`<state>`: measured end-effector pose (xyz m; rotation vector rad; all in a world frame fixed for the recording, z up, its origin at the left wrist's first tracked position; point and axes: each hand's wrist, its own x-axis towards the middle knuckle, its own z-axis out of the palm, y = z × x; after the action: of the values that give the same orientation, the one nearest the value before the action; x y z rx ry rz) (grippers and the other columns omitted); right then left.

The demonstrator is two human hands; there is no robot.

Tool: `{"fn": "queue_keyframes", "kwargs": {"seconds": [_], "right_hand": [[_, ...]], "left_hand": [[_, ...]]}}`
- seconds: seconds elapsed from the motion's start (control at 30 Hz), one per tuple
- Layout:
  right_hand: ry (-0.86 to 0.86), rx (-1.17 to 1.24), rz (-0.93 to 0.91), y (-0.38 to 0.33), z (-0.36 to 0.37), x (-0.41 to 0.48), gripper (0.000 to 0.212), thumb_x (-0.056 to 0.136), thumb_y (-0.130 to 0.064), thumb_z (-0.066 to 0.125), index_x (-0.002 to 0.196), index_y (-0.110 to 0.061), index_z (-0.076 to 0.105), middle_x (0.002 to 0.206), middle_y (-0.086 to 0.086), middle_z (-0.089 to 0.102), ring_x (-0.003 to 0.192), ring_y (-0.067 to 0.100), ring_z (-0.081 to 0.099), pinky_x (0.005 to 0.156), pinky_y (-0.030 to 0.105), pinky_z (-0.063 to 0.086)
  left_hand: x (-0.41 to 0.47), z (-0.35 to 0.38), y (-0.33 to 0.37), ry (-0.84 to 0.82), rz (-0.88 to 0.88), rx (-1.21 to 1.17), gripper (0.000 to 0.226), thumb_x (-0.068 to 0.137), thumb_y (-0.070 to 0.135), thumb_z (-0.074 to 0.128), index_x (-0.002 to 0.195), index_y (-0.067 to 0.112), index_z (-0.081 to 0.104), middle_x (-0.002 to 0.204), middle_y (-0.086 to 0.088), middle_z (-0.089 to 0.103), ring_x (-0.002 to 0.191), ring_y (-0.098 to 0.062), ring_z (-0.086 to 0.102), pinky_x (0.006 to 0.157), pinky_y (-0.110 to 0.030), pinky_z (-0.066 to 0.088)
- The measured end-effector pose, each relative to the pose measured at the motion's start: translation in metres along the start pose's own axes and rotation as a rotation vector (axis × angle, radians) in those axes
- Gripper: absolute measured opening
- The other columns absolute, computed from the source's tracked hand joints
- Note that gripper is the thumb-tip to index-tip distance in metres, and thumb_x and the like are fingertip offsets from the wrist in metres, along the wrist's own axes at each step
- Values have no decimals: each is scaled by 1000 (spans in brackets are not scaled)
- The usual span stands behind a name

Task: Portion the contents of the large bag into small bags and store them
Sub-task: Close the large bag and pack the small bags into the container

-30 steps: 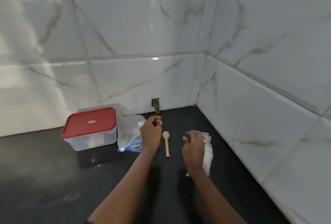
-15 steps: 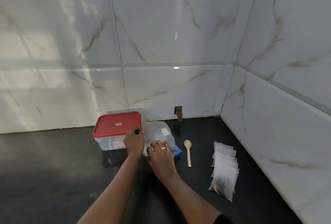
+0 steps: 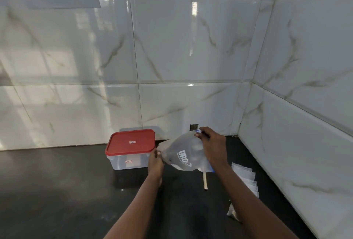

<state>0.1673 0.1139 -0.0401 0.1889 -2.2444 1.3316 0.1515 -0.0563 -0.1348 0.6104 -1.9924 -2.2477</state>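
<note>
The large clear bag (image 3: pixel 183 152), with white lettering and a blue zip strip, is lifted off the black counter between my two hands. My left hand (image 3: pixel 155 162) pinches its left edge. My right hand (image 3: pixel 214 149) grips its top right corner by the blue strip. A row of small clear bags (image 3: pixel 246 177) lies on the counter to the right, partly behind my right forearm; the nearest one holds something dark. A wooden spoon (image 3: pixel 205 180) lies under the big bag, only its handle showing.
A clear plastic box with a shut red lid (image 3: pixel 130 143) stands left of the bag against the tiled back wall. A second tiled wall closes the right side. The black counter (image 3: pixel 57 191) stretches to the left and towards me.
My right hand left the small bags and came over to the large bag. Both hands took hold of it and raised it off the counter, covering the spoon's bowl.
</note>
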Motion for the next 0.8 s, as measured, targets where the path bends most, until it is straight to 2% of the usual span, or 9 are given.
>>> {"fn": "queue_keyframes", "kwargs": {"seconds": [0.07, 0.13, 0.2, 0.27, 0.33, 0.4, 0.6, 0.7, 0.8], "right_hand": [[35, 46, 28, 0, -13, 3, 12, 86, -4, 63, 91, -9, 72, 77, -7, 66, 66, -10, 59, 65, -2, 39], [76, 49, 38, 3, -23, 4, 13, 86, -2, 62, 93, -6, 73, 81, -5, 66, 67, -5, 59, 66, -2, 41], [108, 62, 61, 4, -31, 6, 12, 86, -2, 63, 94, -3, 73, 83, 0, 67, 71, 5, 58, 68, 1, 41], [102, 66, 88, 4, -36, 5, 14, 86, -3, 63, 96, -1, 72, 84, 0, 66, 72, 6, 57, 69, 6, 43], [52, 38, 100, 3, -40, 3, 16, 87, -5, 63, 100, -2, 72, 85, -1, 65, 71, 0, 56, 72, 8, 44], [-13, 9, 123, 4, -44, 4, 17, 87, -6, 63, 102, -3, 71, 87, 1, 65, 74, 6, 58, 78, 16, 48], [31, 39, 330, 15, -52, 6, 20, 87, -11, 64, 103, 1, 69, 94, 10, 68, 86, 21, 61, 89, 32, 49], [-67, 79, 383, 16, -55, 7, 12, 88, -14, 63, 90, -3, 67, 89, 16, 67, 83, 29, 64, 81, 39, 53], [-116, 70, 366, 13, -60, 12, 13, 90, -16, 62, 79, -10, 62, 76, 8, 62, 66, 17, 56, 63, 26, 46]], "left_hand": [[-4, 0, 3, -27, -16, -35, 32, 100, 24, 37, 130, 17, 46, 126, -7, 55, 114, -26, 54, 99, -48, 46], [-10, 0, 7, -41, -5, -52, 30, 100, 24, 36, 123, 11, 50, 118, -8, 58, 109, -24, 56, 96, -43, 48], [-15, -1, 12, -57, 26, -80, 28, 100, 27, 37, 110, 6, 54, 97, -6, 59, 88, -18, 57, 77, -31, 50], [-19, -3, 17, -71, 36, -113, 29, 99, 32, 40, 87, 10, 55, 76, -2, 53, 67, -13, 47, 61, -25, 39], [-22, -6, 24, -61, 35, -156, 27, 96, 30, 47, 78, 12, 55, 73, -2, 55, 69, -16, 50, 64, -26, 41], [-26, -9, 33, -3, 71, -191, 21, 94, 22, 53, 81, 8, 60, 82, -5, 61, 78, -20, 56, 71, -28, 46], [-36, -10, 52, 105, 237, -157, 24, 93, 23, 54, 74, 10, 60, 73, -4, 58, 70, -18, 52, 64, -29, 43], [-41, -12, 53, 37, 290, -203, 34, 95, 28, 48, 67, 9, 50, 63, -3, 46, 60, -14, 43, 57, -25, 37], [-43, -18, 55, -25, 336, -205, 31, 91, 26, 56, 67, 8, 53, 64, -5, 48, 60, -15, 44, 58, -27, 39]]}}
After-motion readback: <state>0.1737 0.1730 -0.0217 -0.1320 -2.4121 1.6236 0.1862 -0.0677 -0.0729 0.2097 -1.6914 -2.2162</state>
